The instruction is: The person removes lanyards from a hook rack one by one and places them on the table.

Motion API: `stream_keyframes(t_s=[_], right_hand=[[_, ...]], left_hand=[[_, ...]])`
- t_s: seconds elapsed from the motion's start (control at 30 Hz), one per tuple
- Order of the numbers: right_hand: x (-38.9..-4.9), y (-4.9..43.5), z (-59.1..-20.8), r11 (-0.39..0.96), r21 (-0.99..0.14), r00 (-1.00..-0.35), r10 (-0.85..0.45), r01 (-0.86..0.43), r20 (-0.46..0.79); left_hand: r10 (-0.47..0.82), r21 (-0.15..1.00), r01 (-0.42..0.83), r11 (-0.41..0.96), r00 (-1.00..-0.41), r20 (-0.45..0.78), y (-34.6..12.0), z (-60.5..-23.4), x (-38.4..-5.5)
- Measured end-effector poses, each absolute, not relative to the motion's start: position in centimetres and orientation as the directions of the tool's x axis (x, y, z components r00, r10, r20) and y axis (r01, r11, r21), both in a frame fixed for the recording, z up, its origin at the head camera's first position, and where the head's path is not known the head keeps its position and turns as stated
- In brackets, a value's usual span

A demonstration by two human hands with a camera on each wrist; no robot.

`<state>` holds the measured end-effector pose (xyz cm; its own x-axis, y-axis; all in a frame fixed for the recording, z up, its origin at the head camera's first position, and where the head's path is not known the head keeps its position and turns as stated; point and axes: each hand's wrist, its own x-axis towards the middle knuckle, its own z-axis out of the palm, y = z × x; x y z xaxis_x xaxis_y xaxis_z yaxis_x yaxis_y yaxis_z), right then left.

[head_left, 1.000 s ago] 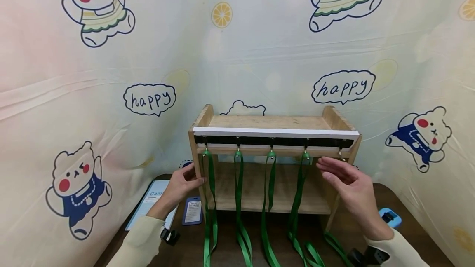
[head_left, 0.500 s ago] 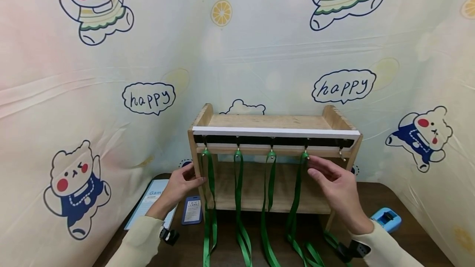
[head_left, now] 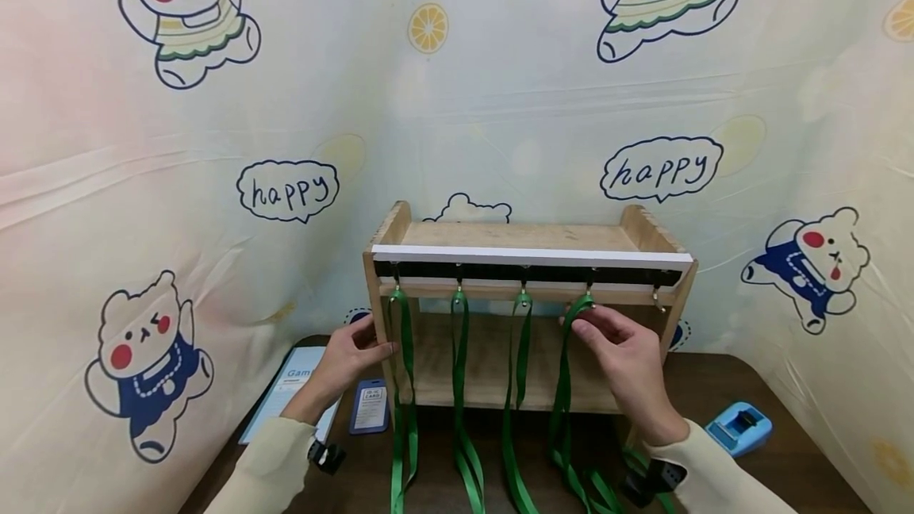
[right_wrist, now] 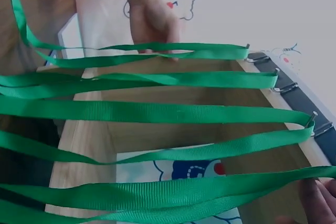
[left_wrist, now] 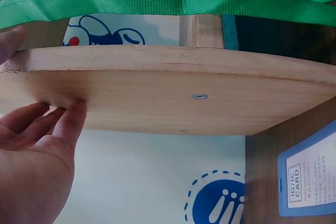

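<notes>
A small wooden shelf (head_left: pixel 514 235) stands on the table, with a white and black strip and several metal hooks along its front. Green lanyards hang from most hooks; the rightmost hook (head_left: pixel 658 300) has none. With thumb and fingers on either edge, my left hand (head_left: pixel 343 363) holds the shelf's left side panel (left_wrist: pixel 152 95). My right hand (head_left: pixel 631 371) pinches the rightmost hanging lanyard (head_left: pixel 562 395) just below its hook, thumb in front and fingers behind. In the right wrist view, only fingertips (right_wrist: pixel 317 198) show beside that lanyard.
A blue ID card holder (head_left: pixel 370 406) and a sheet with printed text (head_left: pixel 296 375) lie left of the shelf. A light-blue device (head_left: pixel 739 428) lies to the right. Lanyard ends trail over the dark table (head_left: pixel 721 379). A printed cloth (head_left: pixel 457 125) surrounds the table.
My right hand has moved left from near the bare rightmost hook to the neighbouring lanyard, has taken hold of it and pulled its upper part slightly left. The left hand has stayed put.
</notes>
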<state>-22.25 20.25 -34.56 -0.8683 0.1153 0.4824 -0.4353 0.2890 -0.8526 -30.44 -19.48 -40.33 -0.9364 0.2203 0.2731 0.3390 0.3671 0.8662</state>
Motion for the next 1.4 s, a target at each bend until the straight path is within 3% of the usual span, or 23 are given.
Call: stream_keyframes(t_s=[0.17,0.33,0.63,1.4], right_hand=[[-22.4,19.8,-33.9,0.135,-0.888,-0.889,0.083,-0.439,0.451],[-22.7,19.7,-33.4,0.069,-0.895,-0.893,0.071,-0.44,0.444],[-23.2,19.7,-33.6,0.021,-0.907,-0.903,0.091,-0.42,0.42],[-23.5,19.5,-34.3,0.057,-0.912,-0.909,0.075,-0.406,0.409]], left_hand=[[0.218,0.864,0.338,0.373,-0.937,0.272,-19.3,-40.0,-30.5],[0.207,0.868,0.324,0.377,-0.943,0.262,-19.3,-39.8,-30.5],[0.203,0.871,0.312,0.379,-0.947,0.25,-19.0,-39.6,-30.6],[0.182,0.867,0.305,0.394,-0.951,0.251,-19.2,-40.1,-30.2]])
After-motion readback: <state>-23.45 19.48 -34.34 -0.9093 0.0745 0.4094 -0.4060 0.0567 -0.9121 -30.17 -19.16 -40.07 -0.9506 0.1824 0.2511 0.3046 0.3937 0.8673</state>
